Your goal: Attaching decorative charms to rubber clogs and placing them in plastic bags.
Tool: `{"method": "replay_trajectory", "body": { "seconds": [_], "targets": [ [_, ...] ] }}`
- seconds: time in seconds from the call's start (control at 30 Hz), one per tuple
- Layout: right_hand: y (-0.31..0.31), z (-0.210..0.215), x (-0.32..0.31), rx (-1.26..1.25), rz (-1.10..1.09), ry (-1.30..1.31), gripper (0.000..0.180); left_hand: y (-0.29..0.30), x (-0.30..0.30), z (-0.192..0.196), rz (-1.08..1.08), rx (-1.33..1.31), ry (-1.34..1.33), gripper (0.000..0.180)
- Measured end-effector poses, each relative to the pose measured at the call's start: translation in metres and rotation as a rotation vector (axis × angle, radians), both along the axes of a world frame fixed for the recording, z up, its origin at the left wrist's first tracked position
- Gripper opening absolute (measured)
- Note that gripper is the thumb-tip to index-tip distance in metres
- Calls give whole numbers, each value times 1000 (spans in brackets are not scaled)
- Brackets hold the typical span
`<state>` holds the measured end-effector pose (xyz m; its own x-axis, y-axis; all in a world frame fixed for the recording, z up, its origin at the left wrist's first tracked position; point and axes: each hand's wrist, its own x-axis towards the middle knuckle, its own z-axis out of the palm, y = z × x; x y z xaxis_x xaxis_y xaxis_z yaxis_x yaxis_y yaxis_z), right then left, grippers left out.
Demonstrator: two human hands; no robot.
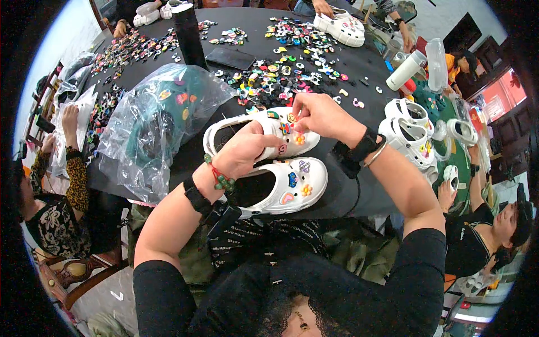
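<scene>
On the black table in front of me lie two white clogs side by side, with colourful shoe charms on their toes. My left hand is closed on the farther clog, its thumb across the upper and its fingers partly hidden inside. Over that clog's toe, my right hand is pinched at a small red and yellow shoe charm, partly hidden by the fingertips. The nearer clog rests untouched, bearing a checkered charm, a blue one, an orange flower and a heart.
Loose charms spread over the table. At left stands a clear bag with a green clog inside, near a black cylinder and a phone. More white clogs and a bottle are at right. People work around the table.
</scene>
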<state>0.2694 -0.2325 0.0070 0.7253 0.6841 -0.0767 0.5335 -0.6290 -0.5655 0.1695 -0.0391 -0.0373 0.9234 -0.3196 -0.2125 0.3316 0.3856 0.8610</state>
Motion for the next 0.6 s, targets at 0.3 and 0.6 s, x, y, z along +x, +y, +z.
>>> {"method": "replay_trajectory", "body": {
  "seconds": [0.3, 0.6],
  "targets": [
    [-3, -16, 28, 3, 104, 168, 80, -1, 0, -4, 1, 28, -34, 36],
    [6, -29, 34, -32, 268, 72, 68, -5, -4, -3, 19, -5, -48, 44]
  ]
}}
